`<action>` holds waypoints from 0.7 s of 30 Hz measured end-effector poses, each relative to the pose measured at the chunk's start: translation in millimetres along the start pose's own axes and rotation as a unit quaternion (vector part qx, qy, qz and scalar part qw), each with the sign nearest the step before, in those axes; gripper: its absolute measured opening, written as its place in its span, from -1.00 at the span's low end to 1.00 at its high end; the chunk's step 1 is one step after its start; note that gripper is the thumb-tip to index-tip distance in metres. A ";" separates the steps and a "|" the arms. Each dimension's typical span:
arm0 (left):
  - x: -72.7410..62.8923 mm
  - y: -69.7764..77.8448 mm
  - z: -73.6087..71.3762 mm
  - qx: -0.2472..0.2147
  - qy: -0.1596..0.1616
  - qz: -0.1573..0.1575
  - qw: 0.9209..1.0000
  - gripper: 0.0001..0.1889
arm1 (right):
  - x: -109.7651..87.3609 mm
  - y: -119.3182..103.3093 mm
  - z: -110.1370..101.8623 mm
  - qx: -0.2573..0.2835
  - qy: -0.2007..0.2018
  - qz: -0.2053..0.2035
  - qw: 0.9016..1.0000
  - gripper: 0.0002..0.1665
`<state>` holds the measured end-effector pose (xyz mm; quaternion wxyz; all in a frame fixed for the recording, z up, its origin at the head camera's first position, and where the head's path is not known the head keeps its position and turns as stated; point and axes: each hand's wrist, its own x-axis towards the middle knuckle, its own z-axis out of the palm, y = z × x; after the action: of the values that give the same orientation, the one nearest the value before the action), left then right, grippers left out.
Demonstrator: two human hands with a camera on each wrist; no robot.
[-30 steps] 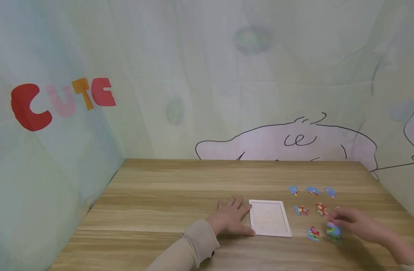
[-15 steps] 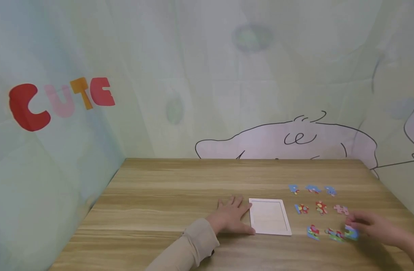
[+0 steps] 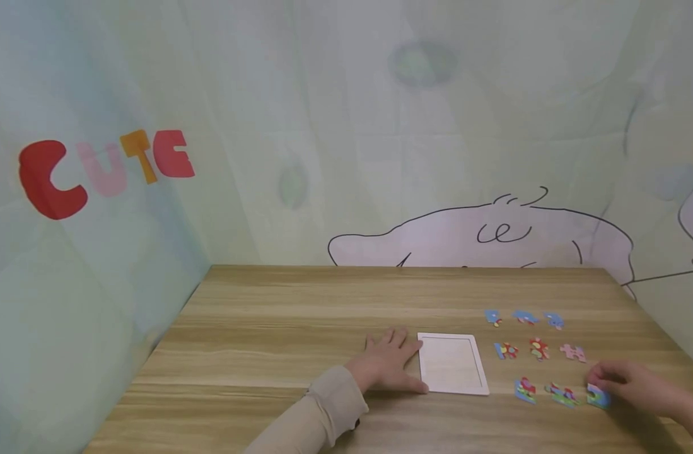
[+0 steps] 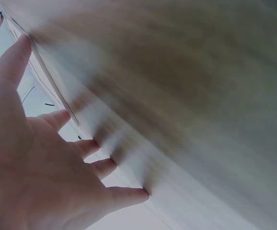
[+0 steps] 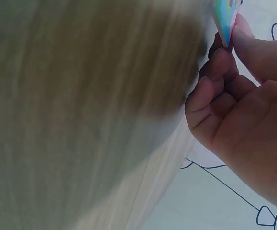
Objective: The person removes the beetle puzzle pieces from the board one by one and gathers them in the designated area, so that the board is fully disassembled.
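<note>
My right hand (image 3: 630, 386) pinches a blue-and-green jigsaw piece (image 3: 598, 396) low at the right end of the front row. In the right wrist view this jigsaw piece (image 5: 224, 21) is tilted between thumb and fingers, the other fingers curled below. My left hand (image 3: 387, 362) lies with fingers spread on the table, its thumb and index fingertip touching the left edge of a white puzzle frame (image 3: 451, 367). The left wrist view shows those straight fingers (image 4: 21, 60) resting on the wood.
Left of the held piece lie two front-row jigsaw pieces (image 3: 563, 395). Behind them is a middle row with a pink piece (image 3: 573, 352) and a red one (image 3: 539, 349). Three blue pieces (image 3: 525, 316) form the back row. A printed cloth (image 3: 301, 113) hangs behind the wooden table (image 3: 278, 315).
My right hand has moved right with the blue-and-green jigsaw piece, leaving a green-and-red piece lying in the front row and uncovering the pink one. The left hand has stayed put.
</note>
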<state>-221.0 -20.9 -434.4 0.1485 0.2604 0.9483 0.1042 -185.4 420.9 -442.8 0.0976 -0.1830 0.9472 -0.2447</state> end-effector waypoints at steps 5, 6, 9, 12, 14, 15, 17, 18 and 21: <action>1.1 0.0 0.7 -0.001 -0.001 -0.001 1.000 -0.10 | 2.3 -1.4 0.5 -0.014 -0.006 0.023 1.000 -0.91; 1.3 0.1 0.7 -0.002 -0.001 -0.001 1.000 -0.10 | 2.3 -1.1 1.0 -0.017 -0.003 0.021 1.000 -0.91; 1.1 0.4 0.5 -0.001 -0.002 -0.002 1.000 -0.10 | 2.4 0.2 1.8 -0.021 0.000 0.022 1.000 -0.90; 0.7 0.5 0.5 0.000 -0.005 -0.003 1.000 -0.10 | 2.2 0.9 2.4 -0.023 0.002 0.027 0.999 -0.89; 0.1 0.7 0.2 -0.001 -0.005 -0.004 1.000 -0.10 | 2.5 0.7 2.6 -0.021 0.000 0.032 0.999 -0.88; -0.1 0.7 0.2 -0.002 -0.005 -0.004 1.000 -0.10 | 2.6 0.3 2.9 -0.021 0.000 0.035 0.999 -0.88; -0.6 0.7 0.0 -0.004 -0.004 -0.004 1.000 -0.10 | 3.7 -1.0 3.3 -0.017 -0.004 0.051 0.999 -0.87; -0.8 0.7 -0.2 -0.004 -0.004 -0.005 1.000 -0.10 | 4.1 -1.7 3.6 -0.014 -0.006 0.058 0.998 -0.87; -0.7 0.6 0.3 -0.004 -0.003 -0.005 1.000 -0.10 | 4.9 -3.0 3.5 -0.009 -0.011 0.071 0.997 -0.87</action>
<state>-220.1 -20.8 -434.4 0.1525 0.2556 0.9487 0.1069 -188.0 414.9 -444.8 0.1236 -0.1191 0.9587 -0.2269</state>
